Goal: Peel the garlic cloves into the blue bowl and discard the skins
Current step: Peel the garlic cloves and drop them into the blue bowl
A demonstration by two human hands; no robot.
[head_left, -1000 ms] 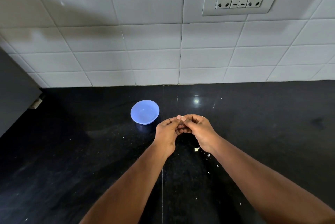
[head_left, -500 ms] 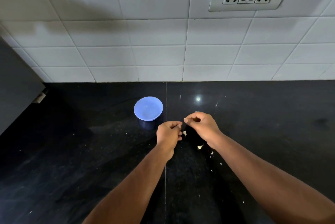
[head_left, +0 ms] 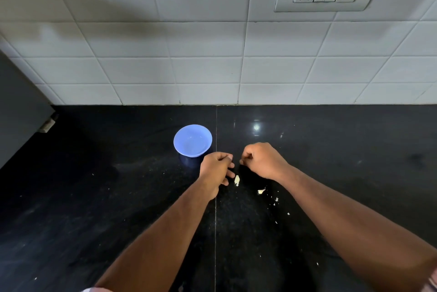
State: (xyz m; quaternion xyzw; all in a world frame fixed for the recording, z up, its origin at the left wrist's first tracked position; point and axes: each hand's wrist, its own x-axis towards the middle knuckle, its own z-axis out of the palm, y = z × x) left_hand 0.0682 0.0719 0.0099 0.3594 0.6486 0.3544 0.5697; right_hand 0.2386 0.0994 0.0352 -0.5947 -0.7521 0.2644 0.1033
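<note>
Your hands have parted: left hand [head_left: 215, 168] and right hand [head_left: 261, 160] curl above a fallen garlic skin [head_left: 237, 180] beside the blue bowl [head_left: 192, 140]; contents unclear.

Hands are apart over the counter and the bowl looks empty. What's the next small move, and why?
Probably bring the hands back together and go on peeling. The left hand and right hand hover apart with fingers curled; what either pinches is too small to tell. The blue bowl beside the left hand shows no clove inside, and only skin scraps lie on the black counter.
</note>
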